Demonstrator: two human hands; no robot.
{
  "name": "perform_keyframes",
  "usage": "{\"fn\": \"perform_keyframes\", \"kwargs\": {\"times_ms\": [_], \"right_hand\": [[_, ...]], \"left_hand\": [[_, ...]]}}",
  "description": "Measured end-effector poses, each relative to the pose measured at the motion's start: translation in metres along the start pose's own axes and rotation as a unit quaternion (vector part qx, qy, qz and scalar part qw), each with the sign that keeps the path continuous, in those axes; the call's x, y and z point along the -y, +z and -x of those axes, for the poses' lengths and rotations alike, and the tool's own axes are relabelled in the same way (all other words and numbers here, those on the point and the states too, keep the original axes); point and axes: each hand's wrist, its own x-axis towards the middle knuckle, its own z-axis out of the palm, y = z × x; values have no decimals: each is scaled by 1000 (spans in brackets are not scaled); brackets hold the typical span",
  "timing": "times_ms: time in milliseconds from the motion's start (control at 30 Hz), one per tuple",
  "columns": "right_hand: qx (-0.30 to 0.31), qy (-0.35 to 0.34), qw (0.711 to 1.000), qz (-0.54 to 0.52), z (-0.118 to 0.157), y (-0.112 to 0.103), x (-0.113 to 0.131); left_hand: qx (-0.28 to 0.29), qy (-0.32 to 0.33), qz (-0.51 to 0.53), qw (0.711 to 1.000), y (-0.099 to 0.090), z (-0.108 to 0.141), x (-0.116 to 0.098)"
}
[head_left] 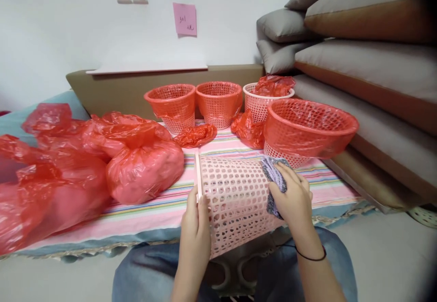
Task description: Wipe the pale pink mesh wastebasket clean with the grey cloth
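My left hand [195, 227] grips the basket's [235, 198] rim [198, 172], my right hand [292, 195] clasps a cloth [272, 174] against its base end; wiping appears partway, completed area indeterminable.

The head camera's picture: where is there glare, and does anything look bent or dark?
In the head view, bright highlights glint on the red plastic bags; in the head view, the stacked cushions look stretched toward the right side, probably by a wide lens, and the right-hand corners fall into black.
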Motion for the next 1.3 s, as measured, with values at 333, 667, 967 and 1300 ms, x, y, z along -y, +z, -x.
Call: {"fn": "perform_keyframes", "kwargs": {"times_ms": [333, 667, 967, 1300], "right_hand": [[-7, 36, 999, 34, 20, -10, 10], [94, -166, 979, -75, 54, 2, 142], [47, -5, 999, 5, -7, -1, 21], [94, -67, 993, -24, 27, -4, 97]], "left_hand": [[31, 11, 0, 999, -15, 4, 29], [-26, 24, 34, 999, 5, 26, 40], [2, -67, 69, 995, 14, 34, 34], [14, -67, 68, 995, 4, 36, 51]]}}
